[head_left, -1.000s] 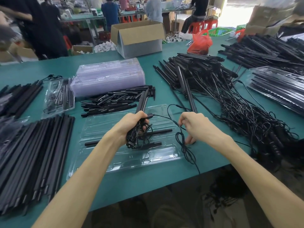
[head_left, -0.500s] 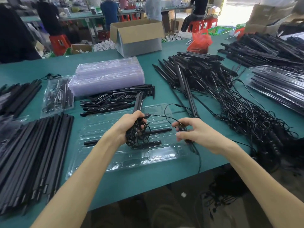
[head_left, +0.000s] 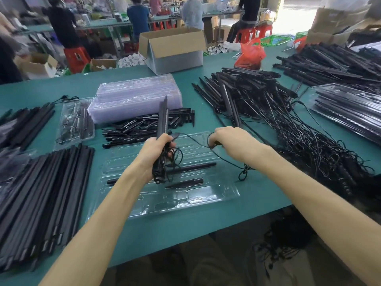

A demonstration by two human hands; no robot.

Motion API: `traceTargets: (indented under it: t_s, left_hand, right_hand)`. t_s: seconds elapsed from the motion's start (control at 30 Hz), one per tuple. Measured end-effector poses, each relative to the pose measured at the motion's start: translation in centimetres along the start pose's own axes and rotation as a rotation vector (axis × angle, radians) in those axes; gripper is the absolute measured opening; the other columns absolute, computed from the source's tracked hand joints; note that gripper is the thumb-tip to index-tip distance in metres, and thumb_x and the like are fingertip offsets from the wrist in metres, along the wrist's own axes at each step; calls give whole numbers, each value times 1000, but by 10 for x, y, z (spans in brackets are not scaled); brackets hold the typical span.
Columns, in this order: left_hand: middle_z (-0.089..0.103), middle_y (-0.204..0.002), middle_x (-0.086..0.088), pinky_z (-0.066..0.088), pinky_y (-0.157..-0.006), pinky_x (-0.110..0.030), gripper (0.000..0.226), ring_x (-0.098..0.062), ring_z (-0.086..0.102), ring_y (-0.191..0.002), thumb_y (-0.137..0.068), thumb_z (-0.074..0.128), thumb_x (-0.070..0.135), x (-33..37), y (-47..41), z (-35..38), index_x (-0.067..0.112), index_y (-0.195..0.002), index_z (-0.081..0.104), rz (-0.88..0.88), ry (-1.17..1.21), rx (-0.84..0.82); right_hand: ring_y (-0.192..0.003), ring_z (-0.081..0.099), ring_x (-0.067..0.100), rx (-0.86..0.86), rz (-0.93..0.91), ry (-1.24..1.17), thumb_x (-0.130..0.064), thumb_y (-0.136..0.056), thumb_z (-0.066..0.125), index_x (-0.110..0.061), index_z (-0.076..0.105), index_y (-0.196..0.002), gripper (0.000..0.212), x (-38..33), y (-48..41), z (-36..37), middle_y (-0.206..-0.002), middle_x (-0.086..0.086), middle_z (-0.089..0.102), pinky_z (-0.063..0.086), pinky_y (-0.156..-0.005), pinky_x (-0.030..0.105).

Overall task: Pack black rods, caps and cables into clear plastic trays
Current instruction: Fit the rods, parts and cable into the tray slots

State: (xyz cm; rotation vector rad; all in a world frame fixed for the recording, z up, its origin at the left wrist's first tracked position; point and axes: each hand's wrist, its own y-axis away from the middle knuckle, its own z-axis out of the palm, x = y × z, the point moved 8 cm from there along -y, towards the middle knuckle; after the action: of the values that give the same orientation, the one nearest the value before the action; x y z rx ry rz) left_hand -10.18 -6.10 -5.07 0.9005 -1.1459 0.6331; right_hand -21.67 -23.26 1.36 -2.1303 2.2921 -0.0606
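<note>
My left hand (head_left: 155, 153) grips a black rod (head_left: 162, 118) that stands nearly upright over a clear plastic tray (head_left: 214, 196), with loops of its thin black cable (head_left: 194, 141) bunched at the rod's lower end. My right hand (head_left: 231, 141) pinches the same cable further along, above the tray's right end. A knotted part of the cable (head_left: 244, 172) hangs down to the table by my right forearm. Two short black pieces (head_left: 185, 183) lie in the tray's slots.
A heap of black caps (head_left: 144, 129) and a stack of clear trays (head_left: 136, 100) lie behind the tray. Bundled rods (head_left: 41, 193) sit at left, a tangle of cabled rods (head_left: 288, 129) at right. A cardboard box (head_left: 173, 52) stands at the back. The table's front edge is close.
My left hand has tilted the rod up, so that it stands steeper and higher. My right hand has lifted off the table, moved up and back, and now pulls the cable taut.
</note>
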Motion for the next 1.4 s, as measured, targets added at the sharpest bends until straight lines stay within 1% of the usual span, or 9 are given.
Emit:
traceTargets:
  t_s: [0.13,0.2,0.4,0.6,0.73,0.83,1.03,1.2,1.4]
  left_hand:
    - [66,-78,5,43,-44,-16,40,-6,51,-54,-81,64,29,31,4,-18,9,-116,65,138,84,28]
    - [64,-77,7,43,-46,-15,43,-6,51,-58,-83,62,29,43,5,-25,11,-122,66,192,106,36]
    - [61,-78,8,40,-57,-22,19,-9,46,-61,-88,61,28,70,17,-51,16,-103,62,295,189,51]
    - [54,-83,9,33,-70,-27,31,-8,44,-65,-90,63,32,101,39,-59,17,-116,53,428,305,-54]
    - [50,-80,7,38,-66,-22,18,-8,42,-64,-93,57,27,122,48,-67,17,-105,50,529,468,-9]
    - [50,-79,6,40,-66,-22,12,-10,42,-65,-95,52,27,128,50,-80,16,-100,49,539,513,34]
    - [49,-77,7,39,-63,-21,12,-9,42,-63,-93,53,27,118,50,-97,18,-93,45,524,497,86]
    - [51,-82,6,46,-66,-23,26,-10,44,-68,-89,59,30,103,42,-87,15,-105,44,450,426,28]
    - [52,-82,5,42,-71,-27,18,-11,42,-63,-90,59,29,72,34,-38,16,-103,56,305,315,-106]
  right_hand:
    - [-110,62,30,24,84,-419,-2,-92,62,-21,59,-125,38,22,1,36,-119,5,67,51,-92,43]
    - [-116,60,23,18,110,-529,-14,-91,72,-22,47,-144,59,24,3,46,-132,1,63,48,-101,41]
    - [-102,64,15,157,157,-592,-12,-98,61,-10,64,-125,27,41,7,51,-113,2,71,49,-100,38]
    - [-113,56,20,489,201,-686,-25,-103,54,-8,56,-131,33,31,24,29,-120,5,62,44,-103,35]
    - [-112,44,23,440,36,-291,-2,-87,70,-12,47,-141,59,-12,27,28,-129,9,45,43,-99,34]
    - [-109,43,29,339,119,-29,23,-70,57,-10,51,-137,75,-1,23,39,-131,14,43,43,-92,36]
    - [-94,46,35,308,335,141,21,-70,67,5,63,-88,24,61,23,44,-105,21,52,46,-69,41]
    - [-131,35,45,531,241,3,14,-89,58,8,55,-125,36,54,25,37,-142,31,35,41,-111,50]
    - [-133,43,20,445,-70,-445,-30,-99,58,-5,45,-143,53,-25,2,30,-139,10,52,38,-115,40]
